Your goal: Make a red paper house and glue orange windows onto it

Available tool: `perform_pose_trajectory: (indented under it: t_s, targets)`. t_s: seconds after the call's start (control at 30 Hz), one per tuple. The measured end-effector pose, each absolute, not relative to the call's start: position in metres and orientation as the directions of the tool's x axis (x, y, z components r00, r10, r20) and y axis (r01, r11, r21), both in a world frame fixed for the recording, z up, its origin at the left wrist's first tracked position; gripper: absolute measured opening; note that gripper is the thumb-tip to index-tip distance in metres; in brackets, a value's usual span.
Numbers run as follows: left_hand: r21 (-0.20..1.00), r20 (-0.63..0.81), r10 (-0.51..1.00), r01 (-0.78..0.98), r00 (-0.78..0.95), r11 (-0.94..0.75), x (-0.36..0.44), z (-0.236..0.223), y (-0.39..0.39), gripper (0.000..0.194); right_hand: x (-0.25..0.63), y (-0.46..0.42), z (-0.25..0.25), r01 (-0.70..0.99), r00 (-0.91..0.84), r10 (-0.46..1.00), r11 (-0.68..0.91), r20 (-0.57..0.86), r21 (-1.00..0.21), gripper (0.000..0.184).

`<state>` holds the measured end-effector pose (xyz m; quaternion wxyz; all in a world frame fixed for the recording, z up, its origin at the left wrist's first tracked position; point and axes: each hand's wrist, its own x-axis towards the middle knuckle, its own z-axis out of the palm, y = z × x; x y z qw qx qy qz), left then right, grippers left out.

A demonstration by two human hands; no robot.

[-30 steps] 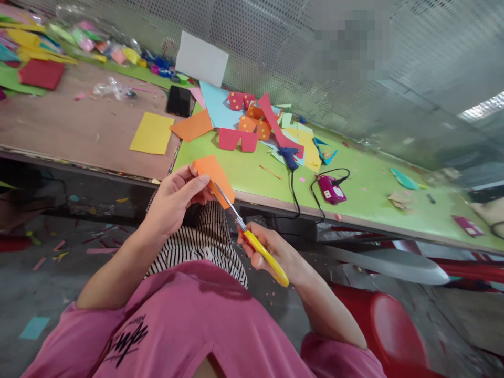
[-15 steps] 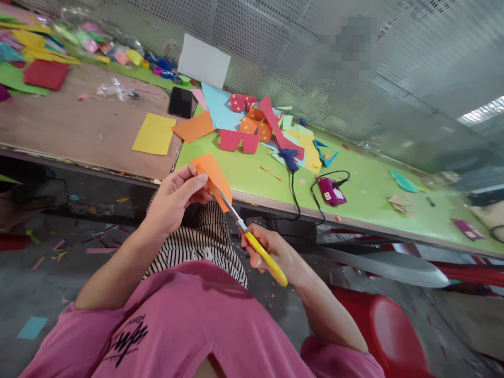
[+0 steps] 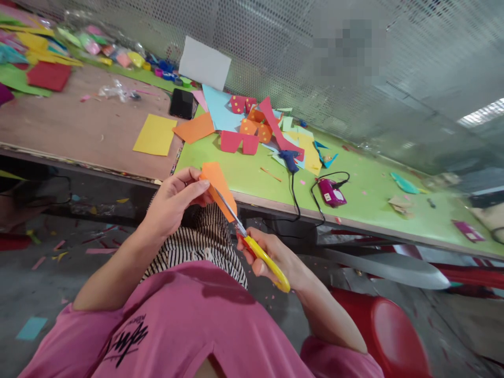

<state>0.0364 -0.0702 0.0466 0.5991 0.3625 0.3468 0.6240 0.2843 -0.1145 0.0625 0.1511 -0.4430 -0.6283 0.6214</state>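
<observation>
My left hand (image 3: 179, 197) pinches a piece of orange paper (image 3: 219, 185) by its left edge, above my lap and in front of the table edge. In my right hand (image 3: 270, 254) are scissors (image 3: 266, 258) with a yellow handle. Their metal blades lie along the lower part of the orange paper, pointing up towards my left fingertips. Part of the other scissor handle, which looks red, is hidden by my right fingers. Red paper glasses (image 3: 239, 142) rest on the green tabletop beyond the orange paper.
On the green table (image 3: 362, 202) lie a blue glue gun (image 3: 290, 159) with a cord, a purple box (image 3: 332, 192) and coloured paper pieces. A phone (image 3: 181, 103) and a yellow sheet (image 3: 155, 135) lie further left. A red stool (image 3: 397, 336) stands at my right.
The orange paper and both hands have moved slightly down and right. The scissor handles have spread a little, showing more of the red one.
</observation>
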Motion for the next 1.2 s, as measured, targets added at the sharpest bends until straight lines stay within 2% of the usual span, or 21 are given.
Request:
perform_pose_trajectory:
  t_s: [0.17,0.37,0.57,0.67,0.87,1.03,1.2]
  targets:
    - [0.870,0.047,0.999,-0.491,-0.007,-0.044,0.036,0.047,-0.071,0.024,0.282,-0.117,0.065,0.344,-0.556,0.722,-0.250,-0.411,-0.905,0.062]
    - [0.873,0.044,0.999,-0.485,-0.001,-0.039,0.037,0.048,-0.072,0.024,0.280,-0.117,0.072,0.376,-0.535,0.732,-0.241,-0.422,-0.895,0.069]
    - [0.884,0.044,0.999,-0.465,-0.006,-0.041,0.036,0.046,-0.071,0.023,0.282,-0.120,0.066,0.370,-0.492,0.739,-0.302,-0.461,-0.879,0.059]
    - [0.886,0.048,0.999,-0.462,-0.002,-0.043,0.037,0.045,-0.071,0.023,0.283,-0.119,0.064,0.377,-0.513,0.740,-0.262,-0.436,-0.888,0.062]
    - [0.881,0.038,0.999,-0.472,0.014,-0.027,0.037,0.045,-0.073,0.026,0.283,-0.117,0.063,0.416,-0.560,0.752,-0.108,-0.347,-0.903,0.085]
    - [0.879,0.053,0.998,-0.475,0.026,-0.034,0.036,0.042,-0.073,0.027,0.279,-0.117,0.066,0.417,-0.555,0.762,-0.091,-0.333,-0.904,0.067]
    - [0.874,0.069,0.996,-0.485,0.049,-0.037,0.036,0.039,-0.072,0.025,0.278,-0.119,0.070,0.443,-0.510,0.779,-0.126,-0.365,-0.888,0.065]
